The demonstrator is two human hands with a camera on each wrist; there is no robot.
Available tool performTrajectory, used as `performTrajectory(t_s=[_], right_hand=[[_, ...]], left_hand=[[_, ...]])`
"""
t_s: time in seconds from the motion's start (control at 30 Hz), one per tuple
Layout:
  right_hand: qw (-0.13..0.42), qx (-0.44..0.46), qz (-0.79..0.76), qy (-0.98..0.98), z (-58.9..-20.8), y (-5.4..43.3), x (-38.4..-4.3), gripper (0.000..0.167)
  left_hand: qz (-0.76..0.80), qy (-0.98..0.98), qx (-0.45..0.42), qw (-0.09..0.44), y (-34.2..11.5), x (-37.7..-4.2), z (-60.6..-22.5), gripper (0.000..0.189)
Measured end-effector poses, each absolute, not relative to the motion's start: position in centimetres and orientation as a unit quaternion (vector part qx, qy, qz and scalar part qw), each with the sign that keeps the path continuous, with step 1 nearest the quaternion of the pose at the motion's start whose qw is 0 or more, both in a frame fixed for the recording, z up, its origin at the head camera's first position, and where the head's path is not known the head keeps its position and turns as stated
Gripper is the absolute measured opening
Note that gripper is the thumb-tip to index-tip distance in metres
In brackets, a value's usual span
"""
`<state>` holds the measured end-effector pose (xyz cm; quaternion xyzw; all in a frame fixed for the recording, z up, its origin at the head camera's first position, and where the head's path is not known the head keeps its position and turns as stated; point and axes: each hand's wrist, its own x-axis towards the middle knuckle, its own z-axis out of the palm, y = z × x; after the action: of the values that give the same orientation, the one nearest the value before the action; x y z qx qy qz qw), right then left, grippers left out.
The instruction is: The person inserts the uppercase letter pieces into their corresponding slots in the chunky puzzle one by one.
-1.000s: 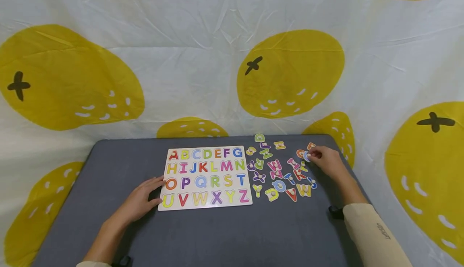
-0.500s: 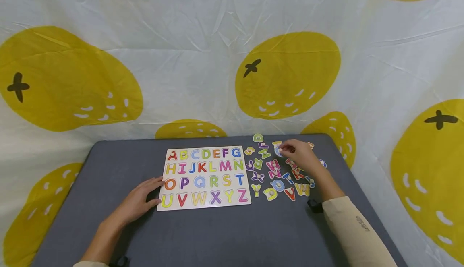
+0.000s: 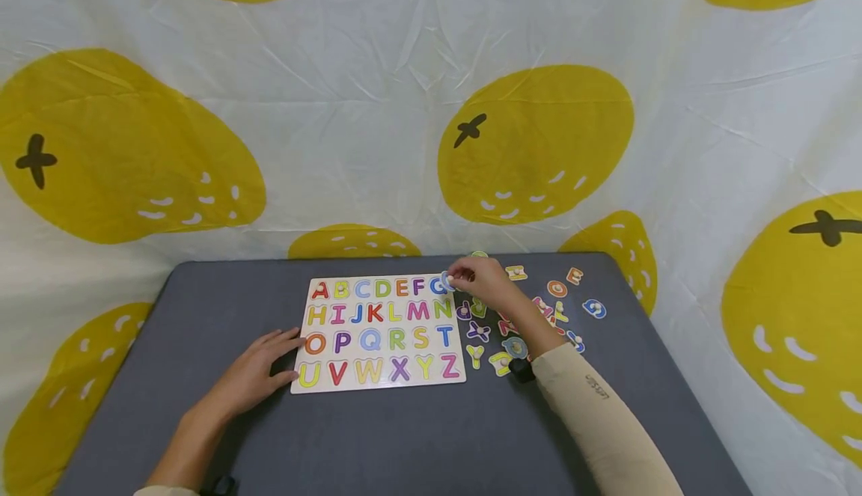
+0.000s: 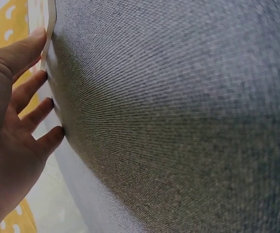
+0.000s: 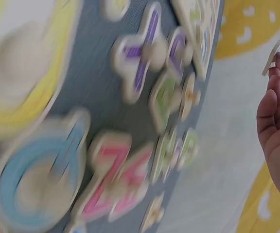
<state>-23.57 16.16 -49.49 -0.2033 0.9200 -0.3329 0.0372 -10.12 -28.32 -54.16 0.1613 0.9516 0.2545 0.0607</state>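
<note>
My right hand (image 3: 481,280) pinches a light-blue letter puzzle piece (image 3: 447,281), seemingly a C, over the top right corner of the alphabet board (image 3: 377,387). Seen edge-on in the right wrist view, the pinched piece (image 5: 274,57) stands clear of the table. The white board shows rows of coloured letters A to Z; knobbed pieces A (image 3: 319,289) and B (image 3: 341,289) sit in its top row. My left hand (image 3: 252,372) rests at the board's left edge, fingers spread, with thumb and fingertips against the rim in the left wrist view.
Loose knobbed letters lie right of the board, among them a blue G (image 3: 594,309), an orange O (image 3: 557,289), an E (image 3: 575,276) and a purple X (image 5: 140,53). My right forearm hides several. A lemon-print cloth (image 3: 364,144) hangs behind the grey table (image 3: 404,444).
My right hand has carried the light-blue piece leftward from the far right of the loose letters to the board's top right corner. The left hand stays at the board's edge.
</note>
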Motion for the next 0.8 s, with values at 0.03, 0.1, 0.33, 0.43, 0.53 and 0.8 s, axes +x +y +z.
performTrajectory(t_s=[0.03, 0.1, 0.33, 0.43, 0.53, 0.8], right_hand=[[0.039, -0.21, -0.332, 0.919, -49.5, 15.4, -23.7, 0.011], [0.041, -0.222, -0.332, 0.916, -49.6, 13.8, -24.1, 0.011], [0.066, -0.249, -0.321, 0.912, -50.6, 8.7, -25.5, 0.012], [0.083, -0.248, -0.315, 0.912, -51.1, 6.8, -26.1, 0.011], [0.089, -0.253, -0.311, 0.912, -51.2, 5.0, -26.6, 0.01], [0.093, -0.266, -0.257, 0.924, -52.1, 1.1, -27.3, 0.01]], left_hand=[[0.254, 0.952, 0.163, 0.06, -28.3, -10.1, -54.1, 0.06], [0.256, 0.951, 0.166, 0.057, -28.3, -10.1, -54.2, 0.06], [0.248, 0.953, 0.167, 0.052, -28.5, -9.8, -54.4, 0.059], [0.244, 0.954, 0.166, 0.053, -28.6, -9.9, -54.5, 0.059], [0.242, 0.954, 0.171, 0.047, -28.7, -10.0, -54.5, 0.059], [0.245, 0.953, 0.172, 0.043, -28.8, -10.0, -54.6, 0.06]])
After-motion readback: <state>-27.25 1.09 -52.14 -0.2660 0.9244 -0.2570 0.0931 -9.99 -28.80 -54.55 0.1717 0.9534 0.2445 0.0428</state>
